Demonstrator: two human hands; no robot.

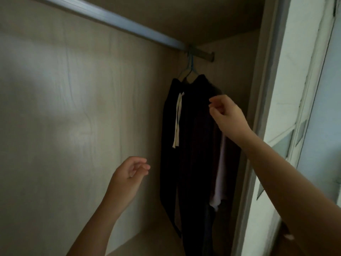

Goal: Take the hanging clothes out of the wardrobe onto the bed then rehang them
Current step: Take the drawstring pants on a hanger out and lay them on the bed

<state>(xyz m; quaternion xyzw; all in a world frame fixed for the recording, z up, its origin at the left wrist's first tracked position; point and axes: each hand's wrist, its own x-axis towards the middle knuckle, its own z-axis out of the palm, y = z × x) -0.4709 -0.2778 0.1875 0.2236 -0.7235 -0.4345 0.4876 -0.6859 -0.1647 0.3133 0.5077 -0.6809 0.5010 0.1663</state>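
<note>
The dark clothes (193, 145) are hung on blue hangers (190, 69) at the right end of the rail (110, 21), close to the wardrobe's side wall (238, 74), with a long stretch of rail left free beside them. The right grip (227, 115) is held at their upper right edge with fingers curled, and whether cloth is pinched cannot be told. The left grip (127, 178) is held lower, loosely curled on nothing, clear of their left edge.

Wardrobe rail (114, 21), dark clothes (193, 145) hanging
</note>
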